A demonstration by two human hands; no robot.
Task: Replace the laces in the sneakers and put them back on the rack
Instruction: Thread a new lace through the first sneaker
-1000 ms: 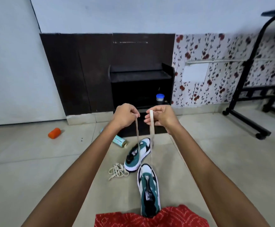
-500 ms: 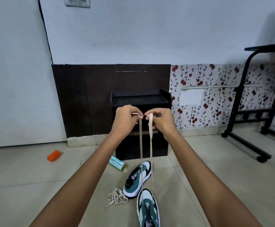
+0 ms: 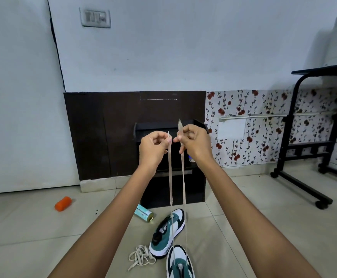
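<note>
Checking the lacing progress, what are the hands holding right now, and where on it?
One lace: left hand and right hand each pinch it near an end.

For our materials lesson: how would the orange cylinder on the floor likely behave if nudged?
The orange cylinder lies on its side on smooth floor tiles, so it would probably roll. Nothing touches it, so little would stop it. Its weight cannot be judged.

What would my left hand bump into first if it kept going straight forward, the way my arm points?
Probably the black shoe rack against the wall. The left hand, pinching one end of the lace, sits in front of the rack's top shelf, with nothing seen between. Depth is hard to judge, though.
</note>
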